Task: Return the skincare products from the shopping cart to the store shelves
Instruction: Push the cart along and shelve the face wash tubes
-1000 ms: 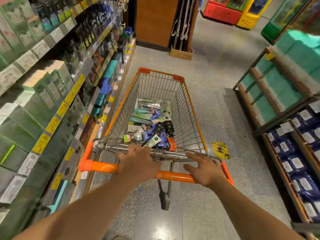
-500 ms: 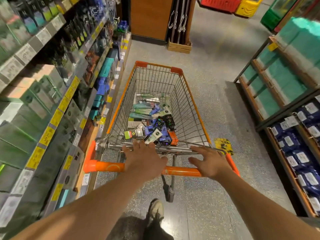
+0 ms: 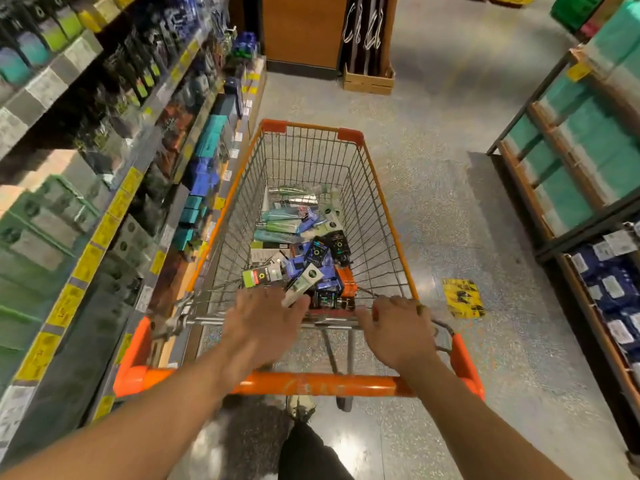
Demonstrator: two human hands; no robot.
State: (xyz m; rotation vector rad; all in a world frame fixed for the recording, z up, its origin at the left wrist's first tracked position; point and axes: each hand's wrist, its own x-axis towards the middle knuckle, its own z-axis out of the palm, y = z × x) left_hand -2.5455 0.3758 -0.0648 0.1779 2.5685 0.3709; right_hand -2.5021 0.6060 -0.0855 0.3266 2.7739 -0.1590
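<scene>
An orange wire shopping cart [image 3: 388,216] stands in the aisle in front of me. Its basket holds a heap of skincare products [image 3: 304,244]: green and blue tubes, black and blue boxes, and an orange box. My left hand [image 3: 263,323] reaches past the orange handle [image 3: 329,384] with fingers stretched out over the rear rail, their tips just short of a white tube [image 3: 304,282], and holds nothing. Beside it, my right hand [image 3: 398,330] has its fingers curled over the basket's rear wire rim. Store shelves [image 3: 104,230] packed with boxed products run along the left.
Wooden racks [image 3: 571,161] of teal and dark blue packs line the right side. A yellow sticker [image 3: 462,297] lies on the floor right of the cart. Farther ahead stand a cardboard box [image 3: 369,81] and a wooden column. My foot [image 3: 301,408] is under the handle.
Both hands have moved forward off the orange handle to the basket's rear rim. The cart has rolled ahead along the left shelves, and my foot has stepped into view.
</scene>
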